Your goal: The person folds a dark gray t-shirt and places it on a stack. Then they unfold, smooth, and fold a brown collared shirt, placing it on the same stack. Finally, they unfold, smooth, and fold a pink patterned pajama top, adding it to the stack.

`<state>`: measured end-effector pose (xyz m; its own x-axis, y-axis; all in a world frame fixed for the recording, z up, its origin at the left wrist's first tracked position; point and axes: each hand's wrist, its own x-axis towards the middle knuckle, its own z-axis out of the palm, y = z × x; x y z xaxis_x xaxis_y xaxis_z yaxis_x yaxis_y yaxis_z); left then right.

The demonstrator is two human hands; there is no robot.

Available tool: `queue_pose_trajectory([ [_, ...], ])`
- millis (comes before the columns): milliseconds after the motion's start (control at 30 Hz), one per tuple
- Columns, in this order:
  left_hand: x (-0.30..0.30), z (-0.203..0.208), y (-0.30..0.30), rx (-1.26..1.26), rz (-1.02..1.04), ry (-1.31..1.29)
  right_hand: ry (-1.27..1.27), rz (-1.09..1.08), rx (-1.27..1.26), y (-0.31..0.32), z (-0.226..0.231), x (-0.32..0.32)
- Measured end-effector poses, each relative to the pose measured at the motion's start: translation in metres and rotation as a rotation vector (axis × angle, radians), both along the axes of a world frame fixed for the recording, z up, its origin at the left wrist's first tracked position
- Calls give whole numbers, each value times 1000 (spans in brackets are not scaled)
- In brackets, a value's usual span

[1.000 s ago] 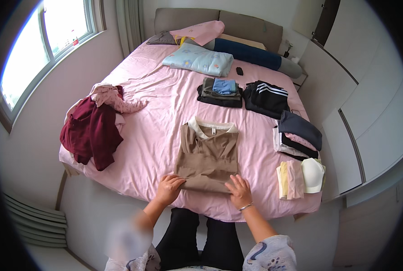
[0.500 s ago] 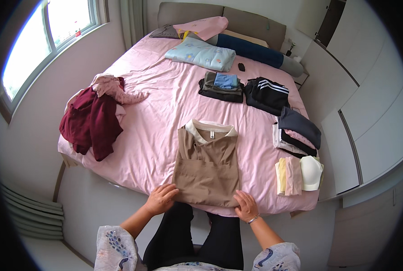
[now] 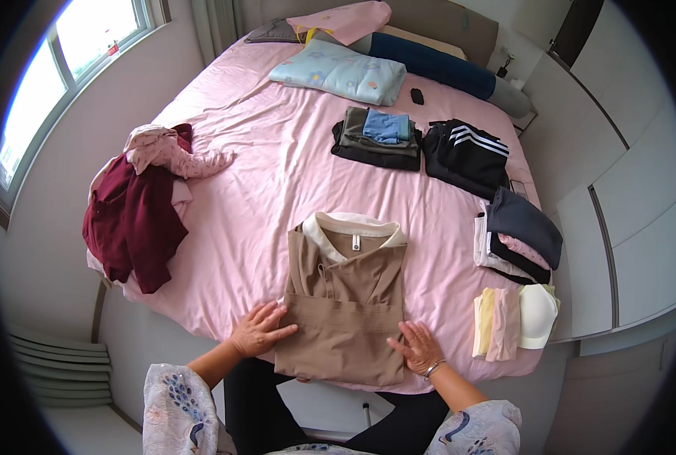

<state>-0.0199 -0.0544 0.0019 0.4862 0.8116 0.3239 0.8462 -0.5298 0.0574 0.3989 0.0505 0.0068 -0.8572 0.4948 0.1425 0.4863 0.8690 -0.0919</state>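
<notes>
A brown collared shirt with a white collar lies folded on the pink bed sheet, collar away from me, its lower part folded up in a wide band. At its left edge my left hand rests on the sheet, fingers spread, a fingertip reaching the fabric. Flat along the right edge lies my right hand, fingers apart and partly on the shirt. Neither hand grips anything. A bracelet circles my right wrist.
Left: a heap of maroon clothing with a pink patterned garment. Right: folded underwear, a stack with a dark grey garment, black striped clothing, and a pile topped by blue cloth. Farther back lie a light blue quilt and navy bolster.
Both hands have moved from the shirt's lower corners up along its sides, and the fingers have spread. The lower part now lies folded higher. My view has shifted slightly.
</notes>
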Motion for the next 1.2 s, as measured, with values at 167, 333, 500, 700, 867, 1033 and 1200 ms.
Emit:
queue_pose_trajectory([
  [167, 4, 1, 29, -151, -25, -43, 74, 25, -119, 29, 0, -28],
  [333, 10, 28, 65, -424, 3, -561, 270, 45, -600, 64, 20, -43],
  [500, 7, 12, 113, -840, 322, -1674, 883, -550, -1493, 125, -16, -45],
  [700, 13, -41, 158, -707, 547, -1870, 1001, -1099, -1358, 156, -56, -69],
  [867, 8, -37, 162, -648, 472, -1617, 1198, -944, -1292, 162, -84, -57],
  [1033, 13, 29, 130, -136, 353, -607, 446, -216, -239, 126, 8, -49],
  [1200, 13, 38, 140, 33, 213, -406, 454, -171, -218, 130, 24, -54],
])
